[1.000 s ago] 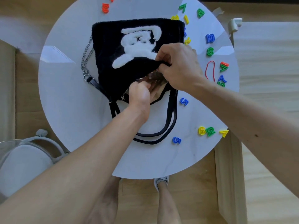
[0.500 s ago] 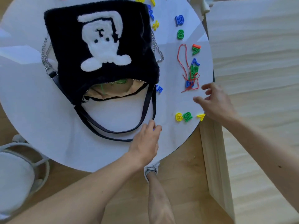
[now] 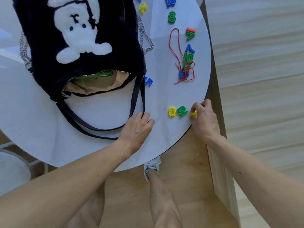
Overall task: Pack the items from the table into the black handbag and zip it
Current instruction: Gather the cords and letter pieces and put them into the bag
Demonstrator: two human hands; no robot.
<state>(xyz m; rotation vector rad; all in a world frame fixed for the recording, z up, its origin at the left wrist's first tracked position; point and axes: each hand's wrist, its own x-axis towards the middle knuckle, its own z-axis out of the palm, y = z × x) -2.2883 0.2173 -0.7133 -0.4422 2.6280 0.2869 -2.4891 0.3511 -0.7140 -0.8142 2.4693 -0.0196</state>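
The fluffy black handbag with a white figure on it lies on the round white table, its zip open and tan lining showing. Green pieces sit inside the mouth. My right hand pinches a yellow number 7 at the table's right edge, beside a green number and a yellow 6. My left hand rests flat on the table by the bag's black straps, fingers together, covering a blue piece of which only a sliver shows.
More plastic numbers lie to the right of the bag: a blue 5, a green 8, a stack threaded on a red string. A silver chain trails from the bag. A white stool stands lower left.
Both hands left the bag's mouth. My right hand moved to the table's right edge and closed on the yellow 7; my left hand came down near the straps.
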